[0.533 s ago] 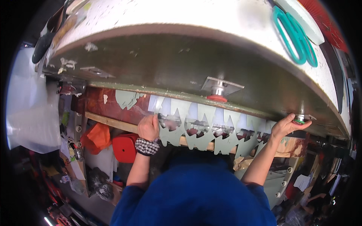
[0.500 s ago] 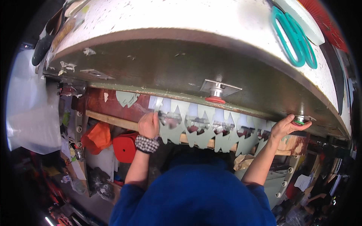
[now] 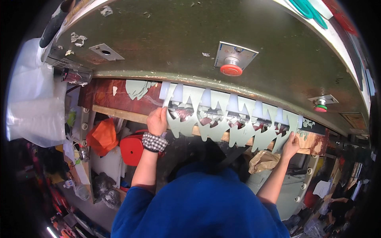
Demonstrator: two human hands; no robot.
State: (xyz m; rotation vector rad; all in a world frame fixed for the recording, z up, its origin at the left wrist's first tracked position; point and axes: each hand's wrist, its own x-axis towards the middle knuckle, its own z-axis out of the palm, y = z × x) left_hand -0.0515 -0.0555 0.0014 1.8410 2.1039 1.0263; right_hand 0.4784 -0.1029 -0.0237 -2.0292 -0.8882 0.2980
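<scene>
A pale green sheet (image 3: 238,137) with a row of jagged cut-outs lies across the bed below a dark green machine panel (image 3: 158,43). Its left end is pinched by my left hand (image 3: 157,121), which wears a checked wristband. My right hand (image 3: 291,146) is closed at the opposite end, thumb on top; the fingers below are partly hidden. Through the cut-outs show whitish blocks (image 3: 206,97) and scraps on a dark surface.
On the panel are a red push button (image 3: 231,69) and a smaller green-ringed button (image 3: 320,106). A loose green offcut (image 3: 137,88) lies left on the reddish board (image 3: 104,92). Below stand a red stool (image 3: 131,150) and an orange bag (image 3: 102,137). Clear plastic sheeting (image 3: 35,99) hangs left.
My right hand has left the green-ringed button and come down to the sheet's right end. My left hand stays at the left end. The view has shifted, showing more of the panel.
</scene>
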